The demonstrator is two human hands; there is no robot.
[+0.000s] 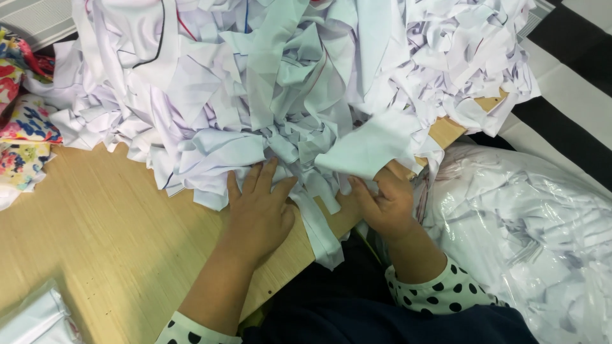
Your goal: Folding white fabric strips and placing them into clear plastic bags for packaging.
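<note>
One large heap of white cloth scraps (287, 83) lay above the two hands; individual scraps were too many to count. One clear plastic bag (529, 223) of scraps sat right of them. One patch of flowered fabric (22, 127) lay far left.

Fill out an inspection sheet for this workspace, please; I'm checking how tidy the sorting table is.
Surface: light wooden table, bare at the near left, covered by fabric further back.
Job's things: big heap of white fabric scraps across the far half; one long strip hangs over the near edge.
Clutter: floral printed cloth at the left edge; a folded white piece at the near left corner.
Grips: left hand flat on the heap's near edge, fingers spread; right hand curled around a larger white scrap.
Cables: nothing seen.
Surroundings: clear plastic bag stuffed with white scraps to the right; black and white striped floor beyond.
</note>
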